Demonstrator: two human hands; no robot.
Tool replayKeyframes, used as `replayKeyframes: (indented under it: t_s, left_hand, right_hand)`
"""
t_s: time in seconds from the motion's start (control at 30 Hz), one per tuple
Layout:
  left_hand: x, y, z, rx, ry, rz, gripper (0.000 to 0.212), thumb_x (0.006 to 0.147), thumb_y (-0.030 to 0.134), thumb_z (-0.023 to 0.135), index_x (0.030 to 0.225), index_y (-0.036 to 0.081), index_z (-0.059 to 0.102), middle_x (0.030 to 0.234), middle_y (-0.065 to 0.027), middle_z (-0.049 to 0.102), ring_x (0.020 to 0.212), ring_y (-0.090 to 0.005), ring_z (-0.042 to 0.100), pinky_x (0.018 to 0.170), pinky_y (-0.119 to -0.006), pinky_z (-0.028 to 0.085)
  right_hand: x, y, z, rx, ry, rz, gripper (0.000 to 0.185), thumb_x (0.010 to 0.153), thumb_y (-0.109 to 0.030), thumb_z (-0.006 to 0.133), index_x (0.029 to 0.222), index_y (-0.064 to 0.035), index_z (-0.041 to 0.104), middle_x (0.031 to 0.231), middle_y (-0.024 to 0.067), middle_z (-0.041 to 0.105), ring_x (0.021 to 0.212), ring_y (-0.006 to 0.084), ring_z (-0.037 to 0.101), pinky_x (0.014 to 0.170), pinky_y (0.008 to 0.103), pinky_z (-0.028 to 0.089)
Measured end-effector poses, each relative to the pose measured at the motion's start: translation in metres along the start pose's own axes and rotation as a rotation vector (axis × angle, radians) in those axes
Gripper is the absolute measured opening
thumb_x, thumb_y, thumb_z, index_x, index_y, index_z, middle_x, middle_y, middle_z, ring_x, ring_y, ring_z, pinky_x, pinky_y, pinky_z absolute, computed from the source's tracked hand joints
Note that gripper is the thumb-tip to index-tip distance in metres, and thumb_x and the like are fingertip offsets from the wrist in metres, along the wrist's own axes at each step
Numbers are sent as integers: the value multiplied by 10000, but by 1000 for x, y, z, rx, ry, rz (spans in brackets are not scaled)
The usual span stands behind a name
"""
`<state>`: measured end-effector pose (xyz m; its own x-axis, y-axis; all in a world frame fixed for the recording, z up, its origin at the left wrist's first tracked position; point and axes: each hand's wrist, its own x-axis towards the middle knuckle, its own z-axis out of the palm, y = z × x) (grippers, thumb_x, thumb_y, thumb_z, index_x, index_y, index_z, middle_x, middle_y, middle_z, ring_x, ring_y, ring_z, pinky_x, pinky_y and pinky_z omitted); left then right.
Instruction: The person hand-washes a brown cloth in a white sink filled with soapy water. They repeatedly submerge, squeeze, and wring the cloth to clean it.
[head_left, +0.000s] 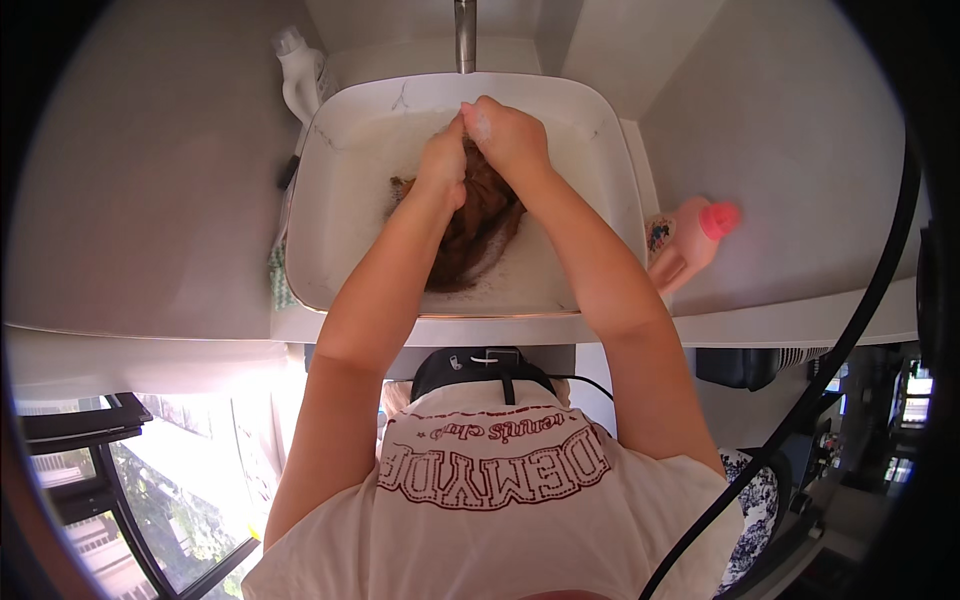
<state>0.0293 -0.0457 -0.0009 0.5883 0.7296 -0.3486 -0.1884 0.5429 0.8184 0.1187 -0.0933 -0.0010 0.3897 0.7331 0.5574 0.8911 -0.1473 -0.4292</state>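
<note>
A wet brown cloth item (480, 206), bunched up, hangs from my hands into the white washbasin (352, 255). My left hand (444, 157) is closed on its upper part, thumb pointing towards the faucet. Close against it, my right hand (514, 131) is curled in a fist around the same bunched fabric, with suds on its skin. The lower folds of the cloth lie in cloudy, sudsy water in the basin. What the fingers do beneath the fabric is hidden.
A metal faucet (466, 37) stands over the basin's far edge. To the left is a white bottle (300, 79); to the right, a pink detergent bottle (686, 244). A green-patterned packet (281, 277) lies by the basin's left rim. A black cable (847, 337) crosses the right side.
</note>
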Motion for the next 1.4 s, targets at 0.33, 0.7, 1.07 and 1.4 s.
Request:
replayKeyframes:
  t_s: [0.33, 0.7, 1.07, 1.4]
  left_hand:
    - [12, 10, -15, -285, 67, -54, 289, 903, 364, 530, 805, 95, 499, 748, -13, 513, 691, -170, 513, 649, -328, 452]
    - [24, 33, -44, -525, 16, 78, 357, 903, 376, 520, 664, 116, 470, 684, -28, 523, 669, -201, 522, 646, -331, 456]
    - [42, 3, -47, 1047, 128, 1038, 473, 903, 294, 470, 1295, 34, 416, 1166, -171, 569, 1086, -298, 535, 880, -378, 446]
    - [23, -2, -20, 469, -213, 423, 436, 948, 370, 455, 1189, 12, 517, 1064, -164, 628, 1056, -213, 575, 933, -330, 396]
  right_hand:
    - [-10, -14, 20, 137, -116, -40, 295, 876, -350, 533, 839, -58, 535, 749, 124, 625, 665, 319, 590, 580, 392, 459]
    - [-9, 79, -15, 431, -956, 407, 577, 862, -539, 524, 1183, -61, 565, 1141, 73, 577, 1075, 195, 491, 923, 326, 379]
    - [9, 59, -44, 1354, -157, 749, 368, 876, -312, 587, 1084, -10, 561, 1032, 80, 597, 973, 187, 556, 858, 335, 450]
    - [11, 37, -35, 1006, -119, 408, 200, 901, -210, 569, 1009, -49, 619, 957, 46, 608, 877, 137, 549, 803, 269, 447]
